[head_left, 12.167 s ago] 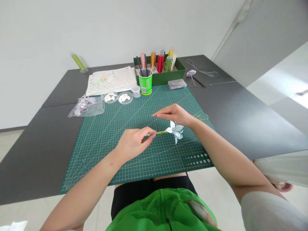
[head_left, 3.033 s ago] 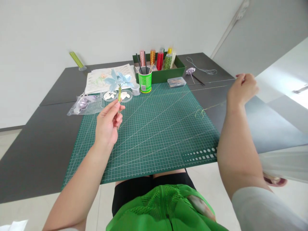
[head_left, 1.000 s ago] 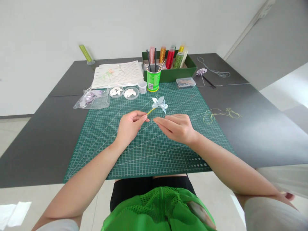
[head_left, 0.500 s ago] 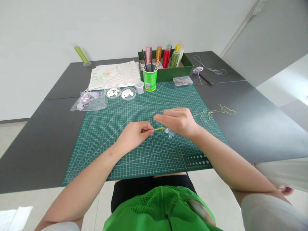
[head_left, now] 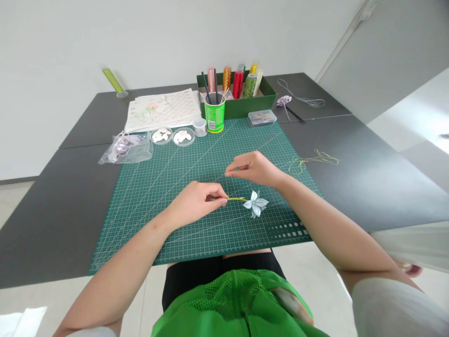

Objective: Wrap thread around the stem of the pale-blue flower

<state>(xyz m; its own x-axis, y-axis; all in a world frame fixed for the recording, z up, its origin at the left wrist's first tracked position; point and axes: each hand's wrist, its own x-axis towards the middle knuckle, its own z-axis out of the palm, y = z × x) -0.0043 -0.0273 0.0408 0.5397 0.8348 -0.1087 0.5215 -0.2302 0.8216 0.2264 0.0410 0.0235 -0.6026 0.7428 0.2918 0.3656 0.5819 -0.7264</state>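
My left hand point(head_left: 199, 202) pinches the thin green stem of a pale blue artificial flower point(head_left: 256, 204). The bloom points to the right, its pointed petals spread just above the cutting mat. My right hand point(head_left: 250, 168) is up and behind the flower, apart from it, thumb and fingertips pressed together. Whatever lies between those fingertips is too fine to make out. To the right of that hand, a loose tangle of yellow-green thread point(head_left: 314, 160) lies across the edge of the green cutting mat point(head_left: 154, 173).
Behind the mat stand a green can point(head_left: 215, 117) with sticks and a dark green box point(head_left: 242, 108) of thread spools. Two dishes of white pieces point(head_left: 184, 137), a bag of purple flowers point(head_left: 124, 149), paper sheets point(head_left: 164, 112) and a clear case point(head_left: 262, 118) lie around it.
The flower, earlier mostly behind my right hand, now shows fully. My right hand has drawn up from it and its fingers have curled into a pinch. The left hand has lowered slightly.
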